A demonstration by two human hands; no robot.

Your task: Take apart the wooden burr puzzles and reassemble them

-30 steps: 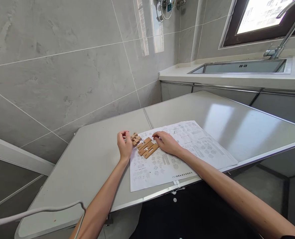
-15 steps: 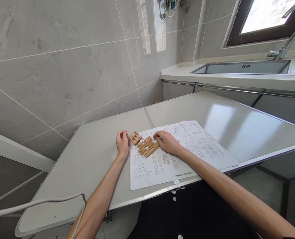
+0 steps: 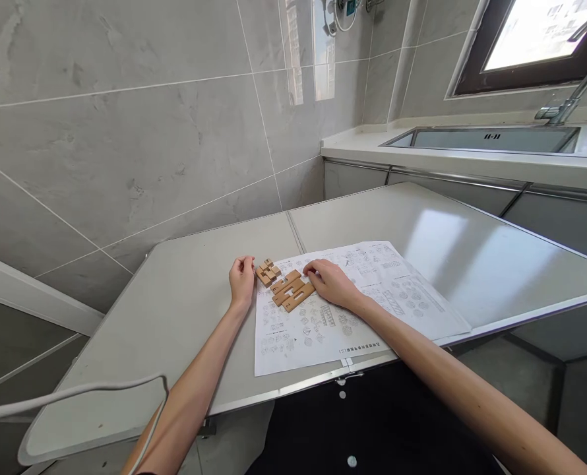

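Several small notched wooden blocks sit clustered at the upper left corner of a printed sheet. Just below and right of them lie flat, slotted wooden puzzle pieces, side by side at a slant, with numerals on their ends. My left hand rests on the table just left of the blocks, its fingers loosely curled in, with nothing visible in them. On the sheet lies my right hand, palm down, fingers bent but loose, its fingertips beside the right ends of the slotted pieces. Whether they touch, I cannot tell.
The printed sheet, covered with small diagrams, lies on a pale folding table. A white cable crosses near my left forearm. Behind are a tiled wall and a counter with a sink and faucet.
The view has shifted slightly. Both hands and the wooden pieces keep about the same places relative to one another.
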